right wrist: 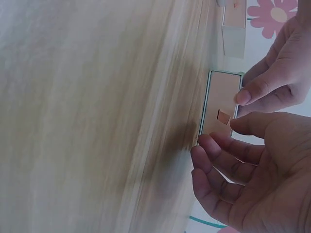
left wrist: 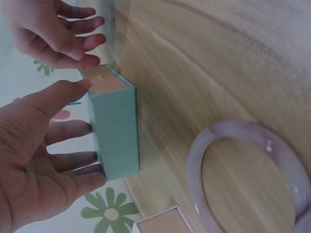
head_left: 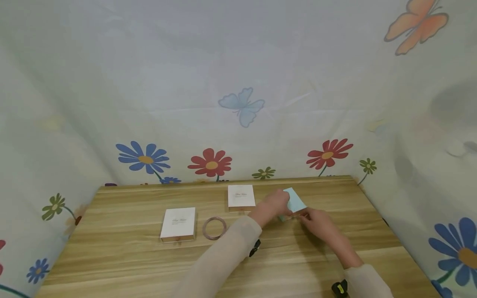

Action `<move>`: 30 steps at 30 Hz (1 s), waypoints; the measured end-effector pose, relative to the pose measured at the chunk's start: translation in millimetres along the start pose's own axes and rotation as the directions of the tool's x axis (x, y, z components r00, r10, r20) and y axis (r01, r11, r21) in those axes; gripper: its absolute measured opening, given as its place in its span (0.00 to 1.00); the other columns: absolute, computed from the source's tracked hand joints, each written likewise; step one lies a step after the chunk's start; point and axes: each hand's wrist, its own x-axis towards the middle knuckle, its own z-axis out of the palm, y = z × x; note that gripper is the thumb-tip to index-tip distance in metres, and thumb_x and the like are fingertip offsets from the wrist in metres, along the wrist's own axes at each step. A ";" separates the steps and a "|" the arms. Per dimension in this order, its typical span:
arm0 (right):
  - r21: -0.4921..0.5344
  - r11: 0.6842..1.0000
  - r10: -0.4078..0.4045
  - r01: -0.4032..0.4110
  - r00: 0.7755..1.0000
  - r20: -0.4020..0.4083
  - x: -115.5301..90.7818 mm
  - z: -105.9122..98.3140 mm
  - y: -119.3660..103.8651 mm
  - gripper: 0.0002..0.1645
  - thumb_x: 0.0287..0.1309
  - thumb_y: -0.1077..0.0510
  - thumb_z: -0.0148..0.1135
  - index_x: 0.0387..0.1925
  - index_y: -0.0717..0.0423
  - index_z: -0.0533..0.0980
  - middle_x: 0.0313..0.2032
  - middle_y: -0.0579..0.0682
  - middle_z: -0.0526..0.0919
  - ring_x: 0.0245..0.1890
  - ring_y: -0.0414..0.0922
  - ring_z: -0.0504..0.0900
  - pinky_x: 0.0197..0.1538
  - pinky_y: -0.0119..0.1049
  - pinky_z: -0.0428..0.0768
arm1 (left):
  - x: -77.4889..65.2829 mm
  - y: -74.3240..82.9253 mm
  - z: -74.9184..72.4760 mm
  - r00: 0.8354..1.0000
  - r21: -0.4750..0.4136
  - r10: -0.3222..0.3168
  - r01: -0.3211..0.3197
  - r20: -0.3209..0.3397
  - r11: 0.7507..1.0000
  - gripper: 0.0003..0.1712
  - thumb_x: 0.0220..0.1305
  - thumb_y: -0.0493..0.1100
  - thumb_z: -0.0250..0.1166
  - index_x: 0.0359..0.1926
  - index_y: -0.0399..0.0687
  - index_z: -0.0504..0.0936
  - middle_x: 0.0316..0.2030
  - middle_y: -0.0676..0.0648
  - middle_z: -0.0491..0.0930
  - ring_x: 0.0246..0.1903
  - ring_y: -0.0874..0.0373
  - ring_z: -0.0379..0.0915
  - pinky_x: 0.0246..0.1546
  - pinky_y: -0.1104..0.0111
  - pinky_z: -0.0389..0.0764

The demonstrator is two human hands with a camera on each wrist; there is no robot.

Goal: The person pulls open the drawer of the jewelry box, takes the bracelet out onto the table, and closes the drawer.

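Note:
A light blue drawer box (head_left: 296, 201) with a pinkish front is at the right part of the table. My left hand (head_left: 275, 204) grips it. In the left wrist view, the left thumb lies at the front edge of its teal side and the fingers reach round the back. At the front right end is my right hand (head_left: 321, 225). In the right wrist view its thumb rests beside a small copper-coloured tab (right wrist: 224, 117), with curled fingers (right wrist: 221, 145) at the opposite edge. Whether the tab itself is pinched cannot be told.
Left of the hands stand two white boxes, one farther back (head_left: 240, 196) and one nearer (head_left: 179, 221). A pale purple bangle (head_left: 214, 228) lies between the nearer box and my left sleeve. Behind the wooden table (head_left: 112, 256) hangs a flowered cloth (head_left: 179, 82).

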 end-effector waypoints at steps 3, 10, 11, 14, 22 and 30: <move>0.000 1.000 -0.015 0.015 1.000 -0.011 1.1 1.5 -4.2 0.12 0.69 0.57 0.62 0.46 0.60 0.85 0.23 0.43 0.79 0.22 0.40 0.69 0.30 0.36 0.70 | -4.0 0.6 -4.7 1.000 0.018 -0.008 0.008 0.000 1.000 0.18 0.60 0.54 0.75 0.39 0.45 0.84 0.32 0.53 0.81 0.31 0.63 0.71 0.33 0.73 0.74; -0.005 1.000 -0.024 0.024 1.000 -0.004 2.7 6.7 -8.7 0.09 0.68 0.58 0.63 0.43 0.58 0.85 0.35 0.50 0.87 0.34 0.45 0.83 0.39 0.43 0.81 | -12.5 11.3 -2.9 0.996 0.184 -0.088 0.084 0.015 0.979 0.23 0.63 0.63 0.70 0.45 0.50 0.86 0.44 0.47 0.82 0.43 0.54 0.76 0.43 0.65 0.80; 0.000 1.000 -0.023 0.023 1.000 -0.002 3.3 7.4 -8.9 0.09 0.68 0.59 0.63 0.43 0.59 0.85 0.35 0.51 0.87 0.35 0.45 0.83 0.39 0.44 0.81 | -13.3 12.0 -1.9 0.995 0.196 -0.099 0.094 0.019 0.976 0.24 0.64 0.64 0.69 0.46 0.51 0.86 0.46 0.46 0.81 0.45 0.53 0.75 0.44 0.64 0.80; 0.004 1.000 -0.022 0.022 1.000 -0.003 4.6 8.8 -10.3 0.09 0.68 0.59 0.63 0.42 0.60 0.85 0.35 0.51 0.87 0.35 0.45 0.83 0.39 0.43 0.81 | -14.4 10.4 0.2 0.993 0.192 -0.120 0.116 0.009 0.974 0.24 0.64 0.65 0.68 0.46 0.51 0.86 0.48 0.45 0.81 0.47 0.52 0.75 0.45 0.63 0.81; -0.033 0.997 -0.068 0.069 0.998 0.014 5.5 11.5 -15.2 0.09 0.66 0.59 0.64 0.38 0.61 0.85 0.30 0.48 0.86 0.28 0.42 0.78 0.35 0.41 0.78 | -18.2 2.3 -4.7 0.997 0.131 -0.076 0.076 -0.003 0.988 0.30 0.58 0.67 0.72 0.48 0.49 0.86 0.48 0.45 0.81 0.47 0.53 0.73 0.43 0.64 0.81; -0.021 0.998 -0.055 0.056 0.998 0.020 5.3 12.3 -18.1 0.11 0.68 0.58 0.63 0.30 0.58 0.83 0.21 0.45 0.77 0.22 0.41 0.69 0.28 0.36 0.70 | -26.2 7.3 -8.9 0.998 0.256 -0.067 0.062 0.011 0.965 0.32 0.61 0.69 0.68 0.52 0.50 0.85 0.50 0.44 0.82 0.47 0.52 0.77 0.46 0.63 0.82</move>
